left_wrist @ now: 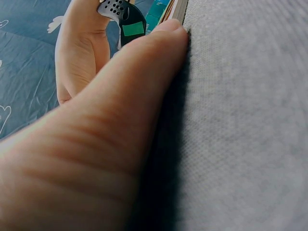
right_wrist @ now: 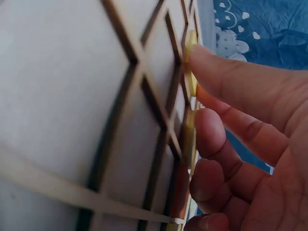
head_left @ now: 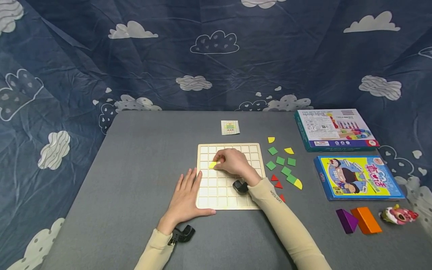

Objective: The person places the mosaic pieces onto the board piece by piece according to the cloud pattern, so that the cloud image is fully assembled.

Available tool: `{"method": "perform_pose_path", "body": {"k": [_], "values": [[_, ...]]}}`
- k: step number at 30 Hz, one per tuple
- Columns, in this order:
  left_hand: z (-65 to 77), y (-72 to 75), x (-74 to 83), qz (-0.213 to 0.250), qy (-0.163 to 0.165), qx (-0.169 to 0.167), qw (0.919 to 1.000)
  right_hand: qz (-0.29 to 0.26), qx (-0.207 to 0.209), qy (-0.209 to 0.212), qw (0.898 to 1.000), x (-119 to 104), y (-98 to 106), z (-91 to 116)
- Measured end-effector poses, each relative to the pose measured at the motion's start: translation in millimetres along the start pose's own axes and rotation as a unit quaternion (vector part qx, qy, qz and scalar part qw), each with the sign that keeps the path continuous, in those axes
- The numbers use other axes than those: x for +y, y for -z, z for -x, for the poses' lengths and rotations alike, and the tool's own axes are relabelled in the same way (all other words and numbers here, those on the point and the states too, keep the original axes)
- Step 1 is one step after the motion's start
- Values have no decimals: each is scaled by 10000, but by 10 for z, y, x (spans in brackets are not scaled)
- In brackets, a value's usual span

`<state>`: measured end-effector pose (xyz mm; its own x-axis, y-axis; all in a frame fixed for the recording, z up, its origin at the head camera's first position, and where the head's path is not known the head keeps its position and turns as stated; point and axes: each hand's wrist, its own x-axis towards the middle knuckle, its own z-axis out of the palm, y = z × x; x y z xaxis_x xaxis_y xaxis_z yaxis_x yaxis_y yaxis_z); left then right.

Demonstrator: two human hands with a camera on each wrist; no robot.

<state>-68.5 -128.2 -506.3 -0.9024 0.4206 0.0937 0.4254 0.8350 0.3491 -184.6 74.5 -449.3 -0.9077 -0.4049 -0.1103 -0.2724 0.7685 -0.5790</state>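
My right hand (head_left: 233,162) pinches a thin, flat yellow piece (head_left: 212,165), partly hidden, at the far left part of the board (head_left: 216,193); my left hand (head_left: 185,198) lies spread at its near left corner. Pale ridges divide the board into square cells, and by my curled fingers another yellow piece (right_wrist: 189,137) and a reddish piece (right_wrist: 180,195) show.

R hand (right_wrist: 260,132) w/ yel pc (right_wrist: 193,81) at bd (right_wrist: 53,82)

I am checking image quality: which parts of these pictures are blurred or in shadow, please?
Head: fairly even light, mostly sharp, but details on the pattern card are tiny; left wrist: dark shadow beside the left hand on the grey table, which blurs toward the lower right; right wrist: dimmer, the grid board soft near the camera.
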Motion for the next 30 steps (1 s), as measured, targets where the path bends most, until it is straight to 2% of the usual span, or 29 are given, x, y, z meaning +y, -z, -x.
{"method": "perform_pose_path", "body": {"k": [12,19,24,30], "values": [[-6,10,-5,12,33,-33,10000,269,-56,104,9996,-13,8,-9],[1,10,-4,-4,28,-18,10000,135,-79,140,9998,7,35,42],[4,10,0,9,-46,79,10000,-242,196,377,9988,87,107,153],[1,9,9,89,-51,108,9999,-784,810,537,9922,236,238,321]]}}
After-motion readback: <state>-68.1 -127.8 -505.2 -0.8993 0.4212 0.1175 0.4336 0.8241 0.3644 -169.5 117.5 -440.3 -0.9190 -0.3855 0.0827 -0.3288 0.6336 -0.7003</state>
